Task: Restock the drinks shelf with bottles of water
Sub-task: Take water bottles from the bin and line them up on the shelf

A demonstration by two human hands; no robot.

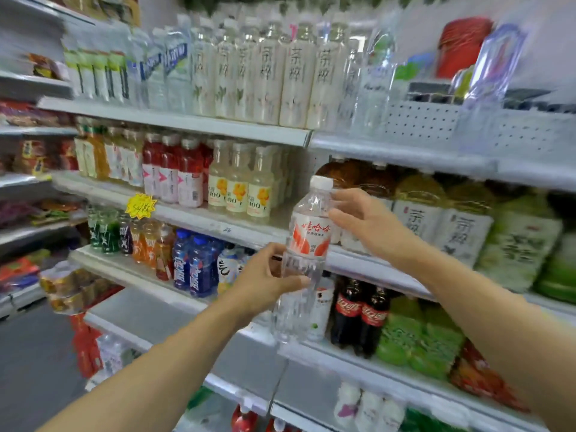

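Clear plastic red-labelled water bottle (307, 244) | left hand (265, 283) grips lower body, upright for shelving | right hand (364, 226) fingers spread at shoulder, steadying | before white metal shelf edge (187, 213)

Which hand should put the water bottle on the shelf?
Probably the left hand. Its fingers already grip the water bottle low on its body. The right hand is open beside the bottle's shoulder, only touching or nearly touching it.
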